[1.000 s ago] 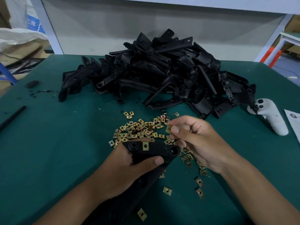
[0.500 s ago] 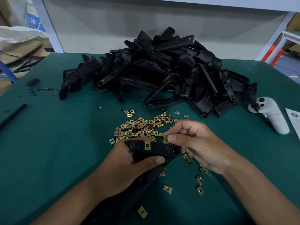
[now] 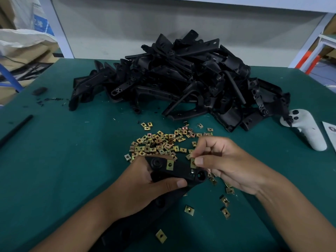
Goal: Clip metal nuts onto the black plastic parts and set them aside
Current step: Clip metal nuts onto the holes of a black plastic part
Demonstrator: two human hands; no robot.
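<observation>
My left hand grips a long black plastic part near the table's front. One brass-coloured metal nut is clipped on the part's upper edge. My right hand pinches a second metal nut between thumb and forefinger, right at the part's far edge beside a round hole. A scatter of loose metal nuts lies just beyond my hands. Behind it rises a big heap of black plastic parts.
A white handheld controller lies at the right, next to a paper sheet at the edge. A black rod and small black bits lie at the left. A few single nuts sit on the green table near my wrists.
My right hand has carried the pinched nut down and toward me, from above the nut scatter to the black part's edge. My left hand has kept its grip on the part.
</observation>
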